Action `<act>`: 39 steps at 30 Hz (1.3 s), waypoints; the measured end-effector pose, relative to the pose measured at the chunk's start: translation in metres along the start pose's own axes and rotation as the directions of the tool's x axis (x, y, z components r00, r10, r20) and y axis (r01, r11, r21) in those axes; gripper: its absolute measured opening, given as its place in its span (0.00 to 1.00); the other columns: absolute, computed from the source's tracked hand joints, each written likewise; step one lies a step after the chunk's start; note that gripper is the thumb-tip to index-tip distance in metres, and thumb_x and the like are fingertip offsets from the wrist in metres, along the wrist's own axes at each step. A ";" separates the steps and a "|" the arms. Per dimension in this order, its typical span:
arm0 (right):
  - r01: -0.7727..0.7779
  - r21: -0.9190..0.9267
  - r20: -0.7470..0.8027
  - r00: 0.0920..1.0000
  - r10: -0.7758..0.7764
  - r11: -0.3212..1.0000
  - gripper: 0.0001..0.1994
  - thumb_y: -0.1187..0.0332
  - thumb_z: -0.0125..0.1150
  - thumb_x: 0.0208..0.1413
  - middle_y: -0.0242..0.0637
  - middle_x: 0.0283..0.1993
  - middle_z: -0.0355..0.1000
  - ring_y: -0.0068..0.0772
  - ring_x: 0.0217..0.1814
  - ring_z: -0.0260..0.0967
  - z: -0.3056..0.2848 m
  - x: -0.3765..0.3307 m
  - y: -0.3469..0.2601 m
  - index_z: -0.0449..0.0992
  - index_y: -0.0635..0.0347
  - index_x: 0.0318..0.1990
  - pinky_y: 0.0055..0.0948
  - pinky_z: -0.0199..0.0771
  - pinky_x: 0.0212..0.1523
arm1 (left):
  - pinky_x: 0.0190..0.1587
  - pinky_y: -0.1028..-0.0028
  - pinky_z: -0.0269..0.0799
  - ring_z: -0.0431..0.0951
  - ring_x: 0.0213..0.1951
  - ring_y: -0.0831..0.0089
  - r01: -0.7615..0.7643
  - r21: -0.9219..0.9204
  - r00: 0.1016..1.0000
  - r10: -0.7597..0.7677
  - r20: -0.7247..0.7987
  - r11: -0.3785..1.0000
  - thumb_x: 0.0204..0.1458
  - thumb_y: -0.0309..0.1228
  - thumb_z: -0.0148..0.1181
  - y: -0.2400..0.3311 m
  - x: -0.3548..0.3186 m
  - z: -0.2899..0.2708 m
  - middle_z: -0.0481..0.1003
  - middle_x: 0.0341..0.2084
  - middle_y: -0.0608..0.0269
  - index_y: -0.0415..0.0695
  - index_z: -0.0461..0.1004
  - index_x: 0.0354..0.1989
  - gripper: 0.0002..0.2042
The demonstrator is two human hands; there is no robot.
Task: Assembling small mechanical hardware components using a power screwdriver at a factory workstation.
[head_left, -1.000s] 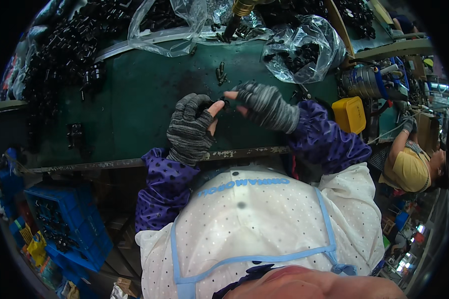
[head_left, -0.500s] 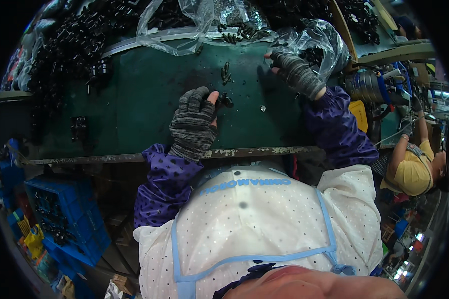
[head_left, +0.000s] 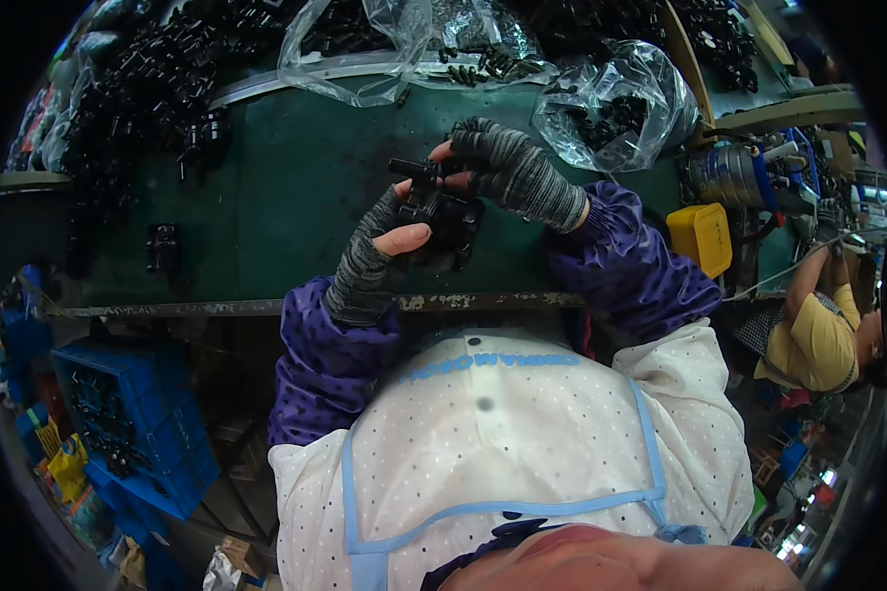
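Both hands wear grey fingerless gloves and meet above the green table, around a black plastic part (head_left: 451, 234) with several knobs and sockets. My left hand (head_left: 370, 258) grips its left side, thumb across the near edge and fingers partly hidden behind it. From the right, my right hand (head_left: 517, 169) pinches at the top of the part with thumb and forefinger. A short black cylinder (head_left: 410, 168) sticks out to the left there; whether it is joined to the part I cannot tell. Another black part (head_left: 163, 247) stands on the table at the left.
A large heap of black parts (head_left: 138, 108) covers the far left. Clear plastic bags lie at the back, one bag (head_left: 616, 108) holding black pieces. A yellow container (head_left: 700, 239) sits at the right, a blue crate (head_left: 133, 424) below left. A person in yellow (head_left: 823, 340) works at far right.
My right hand has come left from beside the plastic bag to meet my left hand. A large black part is now between them. The small pieces on the mid-table are no longer visible there.
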State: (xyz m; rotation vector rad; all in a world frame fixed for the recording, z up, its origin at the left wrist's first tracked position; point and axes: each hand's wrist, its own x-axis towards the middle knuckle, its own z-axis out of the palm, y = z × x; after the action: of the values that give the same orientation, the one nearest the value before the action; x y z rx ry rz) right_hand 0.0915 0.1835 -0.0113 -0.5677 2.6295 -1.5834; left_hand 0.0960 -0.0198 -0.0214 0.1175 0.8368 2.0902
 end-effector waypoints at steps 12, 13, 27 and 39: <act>0.009 -0.133 -0.046 0.999 -0.015 0.991 0.20 0.77 0.55 0.46 0.36 0.30 0.68 0.29 0.33 0.67 -0.003 -0.002 -0.026 0.65 0.54 0.49 0.26 0.67 0.35 | 0.45 0.65 0.68 0.71 0.43 0.63 0.074 -0.057 0.996 -0.077 -0.044 0.996 0.42 0.29 0.50 -0.004 0.006 -0.009 0.67 0.42 0.52 0.38 0.58 0.49 0.23; -0.079 -0.091 -0.020 0.997 0.078 0.993 0.22 0.76 0.56 0.45 0.35 0.30 0.68 0.29 0.32 0.68 -0.002 0.000 -0.032 0.64 0.54 0.51 0.25 0.67 0.34 | 0.45 0.65 0.68 0.71 0.43 0.63 0.073 -0.058 0.996 -0.076 -0.046 0.996 0.42 0.29 0.50 -0.004 0.006 -0.007 0.67 0.42 0.52 0.38 0.58 0.49 0.23; 0.204 -0.357 -0.241 0.923 -0.301 0.912 0.08 0.72 0.62 0.41 0.37 0.24 0.71 0.33 0.24 0.70 0.014 -0.003 -0.019 0.73 0.57 0.32 0.25 0.70 0.25 | 0.44 0.66 0.69 0.71 0.42 0.64 0.026 -0.027 0.999 -0.027 -0.027 0.999 0.43 0.23 0.48 -0.005 0.006 -0.006 0.66 0.42 0.53 0.40 0.57 0.51 0.22; -0.166 -0.257 -0.007 0.985 0.170 0.952 0.15 0.68 0.64 0.41 0.31 0.22 0.67 0.20 0.26 0.65 -0.016 0.013 -0.038 0.67 0.62 0.36 0.21 0.67 0.28 | 0.45 0.65 0.69 0.70 0.42 0.63 -0.008 0.080 0.998 0.013 -0.059 0.997 0.43 0.22 0.49 -0.003 0.003 -0.004 0.67 0.42 0.53 0.41 0.57 0.51 0.23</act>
State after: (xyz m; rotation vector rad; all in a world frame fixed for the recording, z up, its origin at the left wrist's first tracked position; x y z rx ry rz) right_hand 0.0878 0.1769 0.0309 -0.3475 2.8052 -1.1971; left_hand 0.0944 -0.0189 -0.0269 0.1028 0.9576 2.0798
